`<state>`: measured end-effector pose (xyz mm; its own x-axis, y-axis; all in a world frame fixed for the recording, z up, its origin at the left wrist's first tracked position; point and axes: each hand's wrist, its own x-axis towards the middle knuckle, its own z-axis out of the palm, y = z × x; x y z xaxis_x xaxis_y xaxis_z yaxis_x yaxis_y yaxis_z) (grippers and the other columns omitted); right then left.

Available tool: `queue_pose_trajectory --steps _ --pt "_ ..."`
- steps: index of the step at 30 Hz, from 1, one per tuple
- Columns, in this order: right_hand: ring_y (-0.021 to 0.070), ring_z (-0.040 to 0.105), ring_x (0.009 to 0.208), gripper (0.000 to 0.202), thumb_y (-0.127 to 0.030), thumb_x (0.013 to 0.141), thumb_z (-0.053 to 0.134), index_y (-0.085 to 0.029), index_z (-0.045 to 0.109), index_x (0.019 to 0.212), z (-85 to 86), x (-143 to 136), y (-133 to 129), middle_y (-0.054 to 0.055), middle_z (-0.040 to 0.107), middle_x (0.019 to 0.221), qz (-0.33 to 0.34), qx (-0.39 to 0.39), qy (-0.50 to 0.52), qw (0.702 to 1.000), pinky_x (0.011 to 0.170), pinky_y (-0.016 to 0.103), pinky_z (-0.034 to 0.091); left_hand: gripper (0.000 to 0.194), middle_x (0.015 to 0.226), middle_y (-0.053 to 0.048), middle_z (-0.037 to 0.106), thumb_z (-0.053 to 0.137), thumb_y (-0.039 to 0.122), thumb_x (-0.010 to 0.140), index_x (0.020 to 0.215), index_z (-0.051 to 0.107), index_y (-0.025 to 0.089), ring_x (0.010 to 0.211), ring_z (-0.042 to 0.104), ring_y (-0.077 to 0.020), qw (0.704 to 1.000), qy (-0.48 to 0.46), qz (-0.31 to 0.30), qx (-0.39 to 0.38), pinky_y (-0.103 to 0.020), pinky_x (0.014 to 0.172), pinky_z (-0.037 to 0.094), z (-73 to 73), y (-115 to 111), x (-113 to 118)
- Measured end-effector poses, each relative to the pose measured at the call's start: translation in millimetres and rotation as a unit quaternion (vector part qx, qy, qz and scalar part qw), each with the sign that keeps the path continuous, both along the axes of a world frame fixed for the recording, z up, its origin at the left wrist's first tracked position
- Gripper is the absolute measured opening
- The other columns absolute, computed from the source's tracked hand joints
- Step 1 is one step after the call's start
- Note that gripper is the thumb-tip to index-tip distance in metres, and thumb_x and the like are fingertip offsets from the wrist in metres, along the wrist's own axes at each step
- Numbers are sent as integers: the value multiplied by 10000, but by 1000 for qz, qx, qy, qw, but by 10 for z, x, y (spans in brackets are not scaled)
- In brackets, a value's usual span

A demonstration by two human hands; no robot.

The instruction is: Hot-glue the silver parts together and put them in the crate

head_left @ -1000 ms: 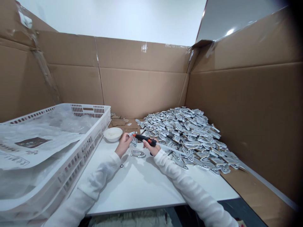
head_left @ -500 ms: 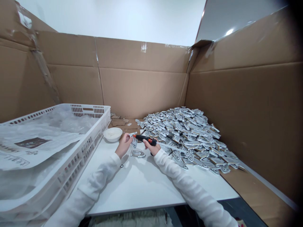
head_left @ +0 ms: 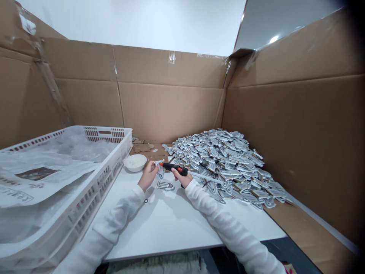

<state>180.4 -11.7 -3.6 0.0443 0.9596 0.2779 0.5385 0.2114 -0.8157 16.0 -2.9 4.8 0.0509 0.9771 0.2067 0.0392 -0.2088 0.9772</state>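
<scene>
My right hand [head_left: 183, 177] is wrapped round a black and orange hot glue gun [head_left: 175, 168], and a long pale glue stick [head_left: 203, 177] juts from its back end. The gun's orange nozzle points left and meets a small white-and-grey flat piece [head_left: 161, 173]. That piece is pinched between the fingers of my left hand [head_left: 148, 176], slightly above the table. Below the gun, a similar flat arch-shaped piece [head_left: 165, 185] with dark outlines lies on the white tabletop [head_left: 168, 224]. A small dark ring [head_left: 146, 201] rests by my left wrist.
A large heap of similar flat pieces [head_left: 219, 160] covers the right back of the table. Left stands a white plastic crate [head_left: 114, 167] holding clear bags and a printed sheet [head_left: 42, 182]. A white bowl [head_left: 135, 163] sits beside it. Cardboard walls [head_left: 171, 102] enclose the back and sides.
The view has shifted very slightly. Both hands keep their places, with the glue gun's nozzle still at the held piece.
</scene>
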Motion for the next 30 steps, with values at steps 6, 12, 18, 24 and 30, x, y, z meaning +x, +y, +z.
queue_pose_trajectory --steps 6,12,18,24,30 --pt "147 512 510 411 -527 688 495 -201 476 440 -63 -5 44 5 507 447 -11 62 -2 998 613 277 416 206 649 38 492 506 347 687 771 423 178 579 450 -92 1000 -6 14 -12 -195 528 307 22 -4 3" --pt "137 512 516 302 -473 657 558 -171 544 673 -84 -41 136 8 555 567 46 70 181 980 533 258 431 254 636 42 483 533 375 656 788 443 178 518 402 -74 998 -11 35 -59 -179 483 276 39 -51 0" --pt "126 557 525 179 -341 629 594 -168 549 645 -94 -111 120 -15 573 571 161 -31 232 959 536 236 445 316 536 84 362 596 405 602 711 424 164 434 308 -41 995 -59 13 -81 -164 444 238 39 -92 27" --pt "112 537 463 123 -256 612 592 -186 500 569 -33 -156 158 -50 534 488 142 -36 283 948 498 225 435 448 810 -10 571 623 488 609 903 494 176 680 524 -105 995 -19 -39 -87 -185 571 386 117 -98 26" --pt "99 518 407 146 -225 586 615 -172 479 591 547 539 448 -48 515 424 -27 66 390 918 450 203 443 561 958 -64 591 624 556 554 1003 561 225 966 516 -253 968 228 -86 59 -305 770 416 -25 104 -85"
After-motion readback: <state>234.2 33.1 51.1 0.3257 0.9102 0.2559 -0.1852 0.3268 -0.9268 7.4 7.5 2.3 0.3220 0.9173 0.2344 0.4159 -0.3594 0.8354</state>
